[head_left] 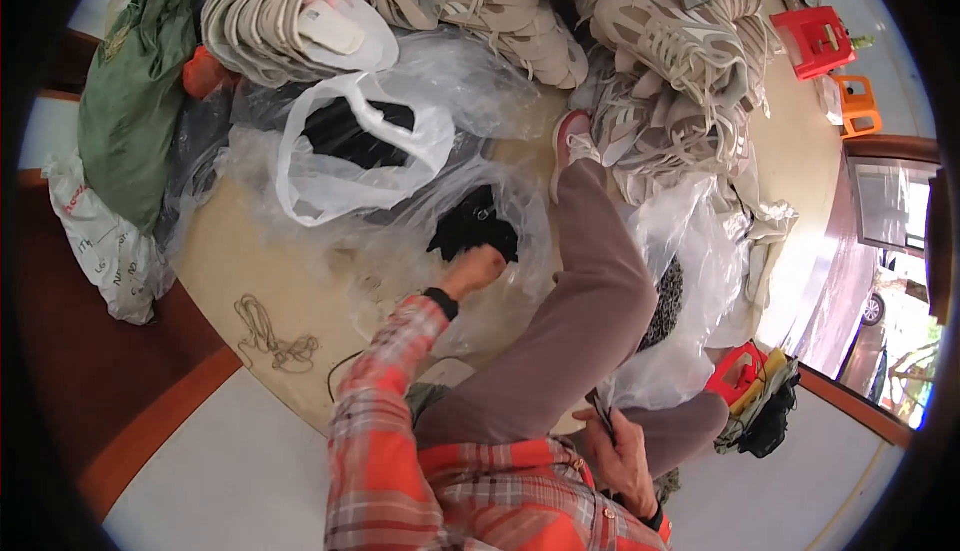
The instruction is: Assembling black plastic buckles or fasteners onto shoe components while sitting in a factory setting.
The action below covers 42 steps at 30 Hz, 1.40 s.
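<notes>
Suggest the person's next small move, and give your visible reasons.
Perhaps the left hand should draw the black piece toward the right hand: the left is at the piece's lower edge, while the right holds a slim dark object.

There are one slim dark tool (600, 411), one green fabric sack (135, 121), one white plastic bag with handles (430, 136), one orange plastic stool (855, 83) and one red-and-white shoe (576, 143). Beige shoe uppers (665, 46) and black fabric (468, 226) overlap too much for exact counting.
</notes>
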Motion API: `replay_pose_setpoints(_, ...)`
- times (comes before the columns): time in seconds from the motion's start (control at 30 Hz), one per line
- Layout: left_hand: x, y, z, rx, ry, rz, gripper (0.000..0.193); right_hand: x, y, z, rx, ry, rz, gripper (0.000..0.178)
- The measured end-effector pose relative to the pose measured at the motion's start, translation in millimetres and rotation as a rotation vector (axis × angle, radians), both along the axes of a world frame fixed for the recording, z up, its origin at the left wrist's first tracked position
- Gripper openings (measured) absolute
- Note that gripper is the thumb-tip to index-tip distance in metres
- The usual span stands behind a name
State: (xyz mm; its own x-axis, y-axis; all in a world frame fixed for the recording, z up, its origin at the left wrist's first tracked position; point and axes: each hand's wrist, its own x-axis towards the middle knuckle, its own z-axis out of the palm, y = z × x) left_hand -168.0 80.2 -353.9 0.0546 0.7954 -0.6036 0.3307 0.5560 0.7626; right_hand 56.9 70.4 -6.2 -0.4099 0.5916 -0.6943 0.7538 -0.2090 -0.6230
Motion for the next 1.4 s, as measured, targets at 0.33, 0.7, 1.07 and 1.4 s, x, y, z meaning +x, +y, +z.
replay_pose_setpoints(0.33, 108.0, 18.8, -123.9, 0.007, 0.166, -0.068, 0.056, 19.2, 23.6, -29.2, -0.03, -0.162, -0.362, 0.017)
replay_pose_setpoints(0.7, 31.1, 24.7, -63.0, -0.01, 0.262, 0.294, 0.02, 68.1, -4.3, -22.8, -0.184, 0.184, -0.717, 0.027)
replay_pose_setpoints(1.07, 160.6, 100.1, 279.0, 0.719, -0.033, -0.258, 0.017, 137.3, -49.7, -60.9, 0.134, 0.466, -0.687, 0.047)
replay_pose_setpoints(1.4, 234.7, 146.5, 142.2, 0.663, 0.688, -0.682, 0.025, 168.4, -58.3, -48.7, 0.122, 0.627, -0.922, 0.042)
